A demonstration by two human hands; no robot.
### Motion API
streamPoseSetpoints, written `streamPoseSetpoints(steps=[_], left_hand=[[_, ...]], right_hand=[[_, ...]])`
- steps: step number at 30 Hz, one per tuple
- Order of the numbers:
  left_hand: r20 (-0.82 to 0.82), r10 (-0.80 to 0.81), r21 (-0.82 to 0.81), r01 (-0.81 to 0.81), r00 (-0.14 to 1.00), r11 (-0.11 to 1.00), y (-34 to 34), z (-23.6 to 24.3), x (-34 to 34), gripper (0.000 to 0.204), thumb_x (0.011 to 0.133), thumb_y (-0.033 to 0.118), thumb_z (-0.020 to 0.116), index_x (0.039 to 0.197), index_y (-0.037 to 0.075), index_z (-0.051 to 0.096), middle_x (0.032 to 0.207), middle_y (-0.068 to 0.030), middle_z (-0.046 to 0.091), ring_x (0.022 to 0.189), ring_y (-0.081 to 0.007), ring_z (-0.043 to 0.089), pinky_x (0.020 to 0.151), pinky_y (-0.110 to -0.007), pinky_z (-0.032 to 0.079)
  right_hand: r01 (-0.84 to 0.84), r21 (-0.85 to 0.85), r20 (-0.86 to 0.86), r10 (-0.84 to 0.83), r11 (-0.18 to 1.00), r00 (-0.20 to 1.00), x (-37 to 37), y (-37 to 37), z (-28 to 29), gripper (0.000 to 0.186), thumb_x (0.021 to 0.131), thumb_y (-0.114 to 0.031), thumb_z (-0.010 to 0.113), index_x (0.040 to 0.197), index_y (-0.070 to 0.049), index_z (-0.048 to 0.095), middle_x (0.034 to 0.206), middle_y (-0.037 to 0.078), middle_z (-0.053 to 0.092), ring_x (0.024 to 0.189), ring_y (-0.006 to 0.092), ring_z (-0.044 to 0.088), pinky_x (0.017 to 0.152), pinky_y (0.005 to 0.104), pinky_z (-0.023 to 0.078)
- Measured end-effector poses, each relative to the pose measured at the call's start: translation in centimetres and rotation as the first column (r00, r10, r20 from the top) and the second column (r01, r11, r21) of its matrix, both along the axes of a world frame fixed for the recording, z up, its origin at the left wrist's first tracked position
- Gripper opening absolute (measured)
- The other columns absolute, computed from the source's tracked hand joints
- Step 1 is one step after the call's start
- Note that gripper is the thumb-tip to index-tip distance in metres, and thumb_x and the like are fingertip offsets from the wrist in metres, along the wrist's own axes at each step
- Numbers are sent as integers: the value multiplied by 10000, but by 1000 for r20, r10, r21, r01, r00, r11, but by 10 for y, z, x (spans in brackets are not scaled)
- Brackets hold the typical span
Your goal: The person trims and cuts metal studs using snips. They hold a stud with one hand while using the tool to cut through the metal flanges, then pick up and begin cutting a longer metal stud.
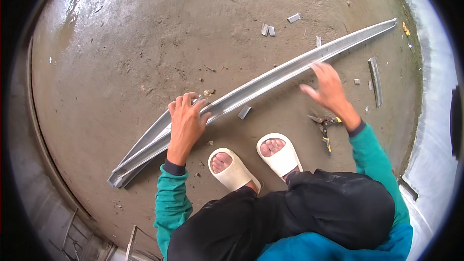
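Nearest to me are the person's pale slide sandals [233, 176] on the dirty brown floor [145, 48]. Snips [325, 124] lie beside the right foot. The left hand [184, 123] bends its fingers over a long silver metal channel [270, 81] lying on the floor; I can't tell how tight its grip is. The right hand [329, 91] is open by the channel's near edge. Short metal bits [245, 112] lie around, so some cutting seems done; this long channel seems left uncut. Farther off, the floor shines wet.
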State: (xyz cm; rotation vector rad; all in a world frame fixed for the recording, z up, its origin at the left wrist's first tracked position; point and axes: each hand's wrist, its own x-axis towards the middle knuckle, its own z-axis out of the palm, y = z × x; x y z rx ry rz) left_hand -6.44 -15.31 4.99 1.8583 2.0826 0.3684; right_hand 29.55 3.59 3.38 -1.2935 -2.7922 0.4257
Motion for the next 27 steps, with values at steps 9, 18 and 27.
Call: streamPoseSetpoints(steps=[9,18,27], left_hand=[[385,-58,192,-19,921,981,28,19,53,196,738,104,770,926,87,713,952,-69,667,892,-268,610,791,-362,456],[658,167,27,-245,734,969,26,14,106,63,793,111,724,848,87,705,781,-65,650,633,-196,583,609,-304,483],[186,-10,162,-21,983,987,82,-47,79,304,935,310,547,921,47,699,904,-131,684,869,-329,633,762,-424,485]], right_hand=[[300,-200,690,-83,933,719,141,-124,2,1443,414,-610,872,1496,23,157,1535,285,181,1432,460,161,1122,629,176],[445,-76,478,-359,892,801,177,-144,-12,1162,499,-409,850,1415,28,285,1390,214,360,1342,408,307,1091,562,248],[449,-781,25,-695,435,718,130,-144,58,496,654,-197,689,1096,-11,562,915,102,616,867,211,630,789,344,503]])
